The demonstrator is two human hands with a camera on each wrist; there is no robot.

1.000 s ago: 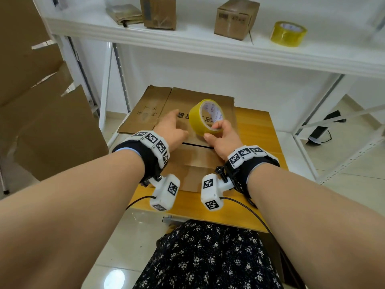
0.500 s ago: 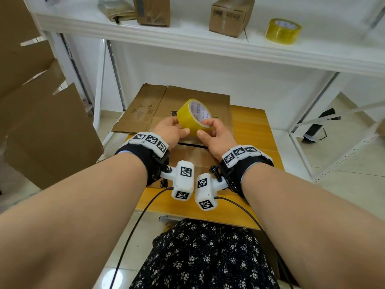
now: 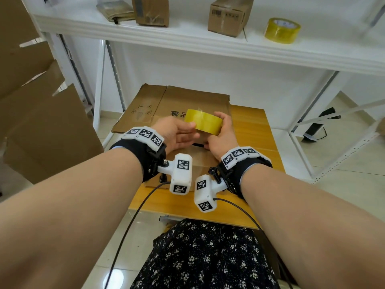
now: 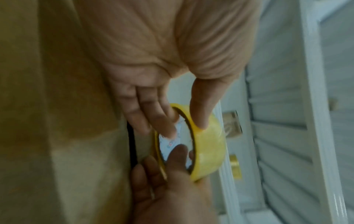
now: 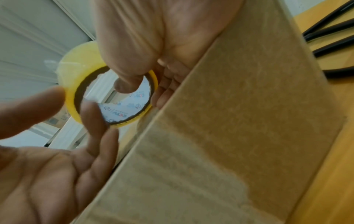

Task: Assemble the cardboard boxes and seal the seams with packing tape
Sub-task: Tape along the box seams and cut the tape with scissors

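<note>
Right hand (image 3: 221,135) gripping yellow tape roll (image 3: 203,122), thumb hooked inside its core; left hand (image 3: 177,133) pinching roll's edge at 9 o'clock. Hovering just above flattened cardboard box (image 3: 177,101) lying on wooden bench (image 3: 252,122). Sitting at 12 o'clock: white shelf (image 3: 187,41) carrying small boxes (image 3: 230,15), spare tape roll (image 3: 282,30).

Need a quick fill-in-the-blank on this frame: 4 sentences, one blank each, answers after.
1. Both hands hold a roll of ____ packing tape above the cardboard box.
2. The right hand has its ____ hooked inside the roll's core.
3. A second tape roll sits on the white ____ above the wooden table.
4. The left hand has its thumb on the roll's ____ face.

Missing words: yellow; thumb; shelf; outer
</note>
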